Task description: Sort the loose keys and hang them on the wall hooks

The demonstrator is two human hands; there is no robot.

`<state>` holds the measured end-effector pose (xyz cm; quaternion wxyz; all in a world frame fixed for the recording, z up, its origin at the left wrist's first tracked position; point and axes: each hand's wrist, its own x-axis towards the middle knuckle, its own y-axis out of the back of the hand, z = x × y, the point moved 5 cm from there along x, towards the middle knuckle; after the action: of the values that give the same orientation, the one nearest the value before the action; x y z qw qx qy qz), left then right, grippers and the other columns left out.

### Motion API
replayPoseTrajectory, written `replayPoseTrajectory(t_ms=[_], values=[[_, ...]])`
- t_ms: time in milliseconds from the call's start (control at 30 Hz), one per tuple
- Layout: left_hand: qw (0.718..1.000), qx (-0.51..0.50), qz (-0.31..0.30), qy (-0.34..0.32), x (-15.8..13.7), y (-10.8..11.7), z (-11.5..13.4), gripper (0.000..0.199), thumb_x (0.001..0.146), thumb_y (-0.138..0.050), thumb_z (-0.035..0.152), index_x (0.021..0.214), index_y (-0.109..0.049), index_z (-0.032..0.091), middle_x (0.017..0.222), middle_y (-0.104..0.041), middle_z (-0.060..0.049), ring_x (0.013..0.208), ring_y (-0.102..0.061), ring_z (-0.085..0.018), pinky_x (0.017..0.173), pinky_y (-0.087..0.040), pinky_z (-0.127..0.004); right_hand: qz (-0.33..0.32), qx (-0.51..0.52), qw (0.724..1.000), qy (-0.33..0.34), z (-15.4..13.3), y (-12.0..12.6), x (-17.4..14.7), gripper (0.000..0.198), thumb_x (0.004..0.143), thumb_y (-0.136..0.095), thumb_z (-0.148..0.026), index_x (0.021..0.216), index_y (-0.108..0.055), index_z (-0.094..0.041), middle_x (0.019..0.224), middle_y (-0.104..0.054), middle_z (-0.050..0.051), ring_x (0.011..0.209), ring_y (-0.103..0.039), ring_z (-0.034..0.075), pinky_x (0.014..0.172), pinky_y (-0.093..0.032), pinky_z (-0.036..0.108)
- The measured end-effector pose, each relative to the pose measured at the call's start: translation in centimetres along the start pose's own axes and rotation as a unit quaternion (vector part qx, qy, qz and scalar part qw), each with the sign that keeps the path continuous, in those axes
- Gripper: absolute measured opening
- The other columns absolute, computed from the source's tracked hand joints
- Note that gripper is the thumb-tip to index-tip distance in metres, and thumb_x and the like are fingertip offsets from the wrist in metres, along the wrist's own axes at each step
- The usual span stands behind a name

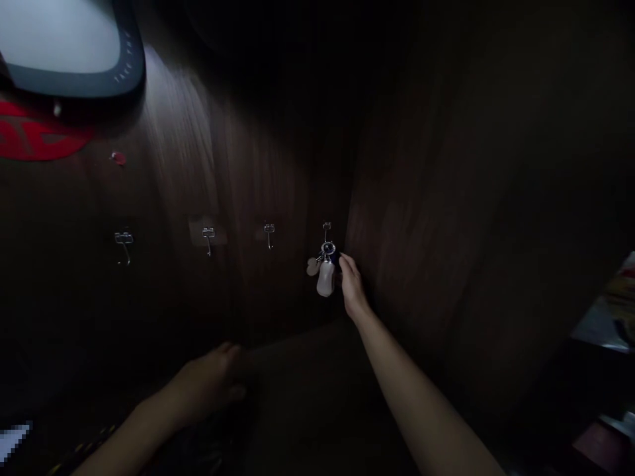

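Note:
A keychain hangs at a small metal hook on the dark wooden wall. It has a metal ring, a pale bottle-shaped pendant and a flat pale tag. My right hand is at the keychain's right side, its fingers bent and closed against a dark part of it that is hard to make out. Lower down on the left, my left hand hovers in shadow with loosely curled fingers and the thumb apart. Nothing shows in it.
Left of the keychain, three more metal hooks line the wall. Above them are a grey-framed panel, a red sign and a small red piece. A brown wooden side panel meets the wall at right. Blurred items lie at far right.

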<state>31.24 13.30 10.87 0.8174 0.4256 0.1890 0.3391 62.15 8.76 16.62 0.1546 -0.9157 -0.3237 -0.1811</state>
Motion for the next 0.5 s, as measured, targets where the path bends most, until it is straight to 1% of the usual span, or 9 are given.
replayPoseTrajectory(t_ms=[67,133,167,233,300,367,433,500], values=[[0.993,-0.099,0.022,-0.055,1.9,2.0,3.6,0.053,0.069,-0.064,0.037,0.12,-0.055,0.024,0.128,-0.058,-0.008,0.112,-0.057,-0.028,0.088,-0.045,-0.034,-0.01,0.011,0.999,-0.029,0.4,-0.4,0.2,0.047,0.079,-0.044,-0.055,0.107,-0.057,-0.02,0.1,-0.067,0.004,0.084,-0.063,0.02,0.066,-0.05,0.031],[0.972,-0.206,0.052,-0.1,4.2,3.5,7.2,0.057,0.072,-0.064,0.039,0.125,-0.051,0.024,0.135,-0.052,-0.009,0.121,-0.05,-0.027,0.095,-0.041,-0.034,-0.024,0.019,0.998,-0.054,0.7,-0.8,0.4,0.049,0.078,-0.043,-0.059,0.099,-0.061,-0.019,0.088,-0.069,0.004,0.073,-0.064,0.02,0.058,-0.05,0.03],[0.957,-0.256,0.073,-0.117,5.4,4.0,8.7,0.058,0.071,-0.067,0.038,0.124,-0.051,0.023,0.136,-0.051,-0.01,0.124,-0.047,-0.026,0.098,-0.039,-0.034,-0.033,0.025,0.997,-0.067,0.7,-1.0,0.5,0.05,0.078,-0.043,-0.06,0.095,-0.063,-0.018,0.085,-0.07,0.005,0.07,-0.065,0.02,0.056,-0.05,0.029],[0.913,-0.37,0.111,-0.131,8.0,4.4,11.1,0.059,0.064,-0.074,0.034,0.118,-0.055,0.018,0.129,-0.057,-0.013,0.121,-0.049,-0.028,0.098,-0.037,-0.035,-0.046,0.044,0.993,-0.095,0.7,-1.4,0.5,0.05,0.077,-0.044,-0.061,0.091,-0.065,-0.018,0.085,-0.071,0.005,0.07,-0.065,0.02,0.055,-0.049,0.028],[0.897,-0.404,0.112,-0.14,10.4,3.6,13.0,0.054,0.065,-0.075,0.033,0.113,-0.057,0.017,0.119,-0.063,-0.012,0.112,-0.056,-0.025,0.093,-0.041,-0.032,-0.057,0.068,0.989,-0.118,0.5,-1.5,0.4,0.049,0.078,-0.044,-0.06,0.092,-0.065,-0.018,0.088,-0.071,0.005,0.072,-0.065,0.019,0.057,-0.05,0.027],[0.885,-0.431,0.11,-0.139,12.3,2.3,14.3,0.048,0.064,-0.076,0.036,0.103,-0.059,0.015,0.104,-0.068,-0.009,0.099,-0.062,-0.023,0.084,-0.045,-0.029,-0.07,0.083,0.987,-0.121,0.2,-1.5,0.1,0.047,0.079,-0.044,-0.058,0.095,-0.064,-0.019,0.092,-0.071,0.005,0.076,-0.066,0.02,0.06,-0.051,0.028],[0.869,-0.466,0.104,-0.132,13.7,0.8,15.2,0.044,0.063,-0.076,0.038,0.095,-0.058,0.015,0.089,-0.069,-0.006,0.084,-0.065,-0.019,0.072,-0.048,-0.026,-0.087,0.07,0.99,-0.088,-0.4,-1.3,-0.2,0.044,0.08,-0.044,-0.054,0.096,-0.064,-0.019,0.095,-0.07,0.006,0.083,-0.065,0.021,0.067,-0.051,0.03],[0.848,-0.506,0.092,-0.131,14.6,-0.7,16.0,0.04,0.063,-0.077,0.037,0.09,-0.056,0.016,0.082,-0.067,-0.003,0.076,-0.064,-0.016,0.066,-0.048,-0.023,-0.091,0.024,0.995,-0.021,-1.3,-0.8,-0.6,0.037,0.082,-0.045,-0.045,0.1,-0.064,-0.019,0.101,-0.069,0.005,0.093,-0.063,0.022,0.078,-0.05,0.032]])
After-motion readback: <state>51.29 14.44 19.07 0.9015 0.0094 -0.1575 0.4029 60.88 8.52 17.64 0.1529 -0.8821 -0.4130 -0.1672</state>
